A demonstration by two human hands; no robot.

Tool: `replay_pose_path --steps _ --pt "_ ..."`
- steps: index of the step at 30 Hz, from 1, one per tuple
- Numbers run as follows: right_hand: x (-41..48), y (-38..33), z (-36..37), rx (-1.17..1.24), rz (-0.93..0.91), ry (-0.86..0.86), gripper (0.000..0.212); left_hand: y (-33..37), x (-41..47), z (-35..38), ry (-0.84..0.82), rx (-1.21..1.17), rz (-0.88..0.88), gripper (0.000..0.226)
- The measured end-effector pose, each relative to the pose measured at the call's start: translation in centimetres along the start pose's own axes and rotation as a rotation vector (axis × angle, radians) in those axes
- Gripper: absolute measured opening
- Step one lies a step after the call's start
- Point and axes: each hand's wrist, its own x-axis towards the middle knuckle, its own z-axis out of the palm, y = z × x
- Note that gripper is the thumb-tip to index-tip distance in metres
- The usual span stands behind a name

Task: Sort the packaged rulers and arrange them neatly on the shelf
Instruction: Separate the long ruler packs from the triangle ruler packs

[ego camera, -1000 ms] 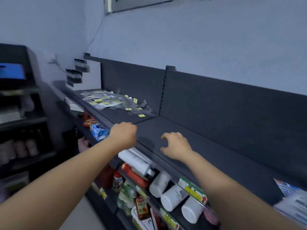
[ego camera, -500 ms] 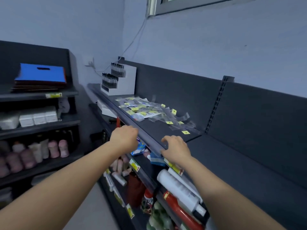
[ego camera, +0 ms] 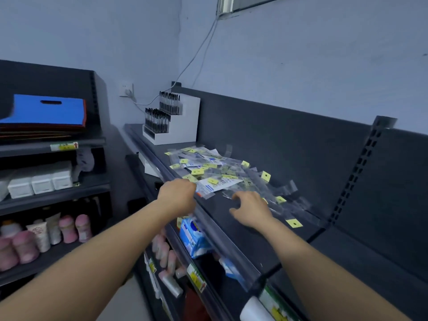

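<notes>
The right hand (ego camera: 251,209) spreads its fingers over the packaged rulers (ego camera: 215,172); the left hand's (ego camera: 177,195) fingers are hidden. Raking the slick sleeves may push some off the shelf (ego camera: 243,242).

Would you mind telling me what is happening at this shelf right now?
A person reaches with both hands for the loose pile of packaged rulers on the dark top shelf. The left hand is at the pile's near edge, fingers curled; whether it grips a packet is unclear. The right hand, holding nothing, reaches in beside it. Nothing is sorted yet.
</notes>
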Motion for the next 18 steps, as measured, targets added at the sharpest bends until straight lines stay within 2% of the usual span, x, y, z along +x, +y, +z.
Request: replay_pose_path --steps 6,9,15,18 --pt "6.8 2.1 0.5 -0.032 0.054 -0.008 0.033 -0.4 7.3 1.9 -0.011 -0.005 0.033 0.023" --pt "9.2 3.5 1.3 -0.046 0.112 -0.018 0.018 -0.3 10.3 2.8 -0.038 -0.020 0.068 0.024" --pt "13.2 6.0 2.7 -0.019 0.297 -0.059 0.057 -0.1 16.3 5.2 -0.121 -0.064 0.150 0.035" --pt "15.0 6.9 3.3 -0.028 0.371 -0.047 0.063 -0.2 19.5 6.7 -0.158 -0.098 0.175 0.041"
